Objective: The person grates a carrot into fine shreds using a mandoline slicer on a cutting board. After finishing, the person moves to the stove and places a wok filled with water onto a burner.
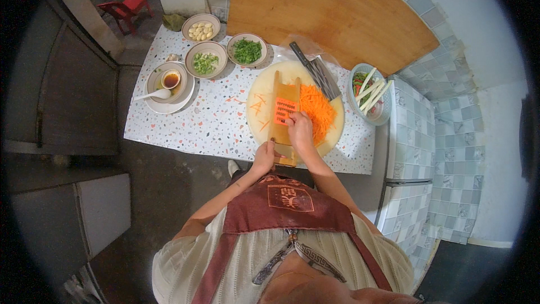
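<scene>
A wooden grater point(281, 135) with an orange metal-toothed plate point(286, 105) lies lengthwise over a round, pale cutting board point(258, 128). My left hand point(265, 156) grips the grater's near end. Curled fingers of my right hand point(301, 128) rest at the right edge of the orange plate; whatever they may hold is hidden. Shredded carrot point(318, 112) is heaped right of the grater, partly under it, and a few loose shreds point(257, 104) lie left of it. On the board's upper right rests a cleaver point(322, 76) with a black handle.
Bowls of peeled garlic point(201, 31), chopped scallion point(205, 63) and chopped greens point(247, 51) stand at the back left. Nearer is a bowl with a sauce cup point(171, 80) and white spoon point(157, 94). A plastic basket point(369, 112) with pale stalks point(371, 93) is at right, beside the tiled wall.
</scene>
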{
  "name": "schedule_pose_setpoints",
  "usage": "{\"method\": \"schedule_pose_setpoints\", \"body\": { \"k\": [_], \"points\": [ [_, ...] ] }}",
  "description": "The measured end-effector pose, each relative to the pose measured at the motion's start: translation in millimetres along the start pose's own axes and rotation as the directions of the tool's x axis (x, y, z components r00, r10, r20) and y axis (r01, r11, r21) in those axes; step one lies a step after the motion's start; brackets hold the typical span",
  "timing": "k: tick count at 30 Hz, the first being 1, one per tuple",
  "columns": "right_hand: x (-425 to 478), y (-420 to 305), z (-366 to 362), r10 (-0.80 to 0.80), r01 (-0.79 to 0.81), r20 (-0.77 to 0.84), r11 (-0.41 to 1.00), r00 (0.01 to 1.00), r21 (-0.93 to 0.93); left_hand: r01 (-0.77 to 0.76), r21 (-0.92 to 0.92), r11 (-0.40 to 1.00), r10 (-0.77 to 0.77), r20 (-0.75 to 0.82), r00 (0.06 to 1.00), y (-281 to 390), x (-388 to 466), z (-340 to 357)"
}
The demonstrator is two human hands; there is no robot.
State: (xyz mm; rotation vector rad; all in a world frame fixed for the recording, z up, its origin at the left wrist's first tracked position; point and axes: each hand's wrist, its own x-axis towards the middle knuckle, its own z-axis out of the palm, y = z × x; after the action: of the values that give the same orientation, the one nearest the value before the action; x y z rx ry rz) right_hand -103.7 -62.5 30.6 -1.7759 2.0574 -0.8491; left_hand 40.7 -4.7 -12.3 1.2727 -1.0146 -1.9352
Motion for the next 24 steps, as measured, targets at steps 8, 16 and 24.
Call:
{"method": "schedule_pose_setpoints", "body": {
  "k": [8,16,24],
  "points": [
    [43,12,21,-0.051,0.048,-0.088,0.998,0.995,-0.037,-0.073,0.018,0.997,0.074,-0.046,0.996,-12,4,2],
    [71,11,4,0.161,-0.166,0.056,0.98,0.985,0.111,-0.102,0.009,0.995,0.102,-0.084,0.991,-34,11,1],
    [42,25,-3,0.091,-0.088,-0.025,0.99,0.996,0.108,0.053,-0.085,0.995,-0.055,-0.021,0.998,-9,-2,0]
  ]
}}
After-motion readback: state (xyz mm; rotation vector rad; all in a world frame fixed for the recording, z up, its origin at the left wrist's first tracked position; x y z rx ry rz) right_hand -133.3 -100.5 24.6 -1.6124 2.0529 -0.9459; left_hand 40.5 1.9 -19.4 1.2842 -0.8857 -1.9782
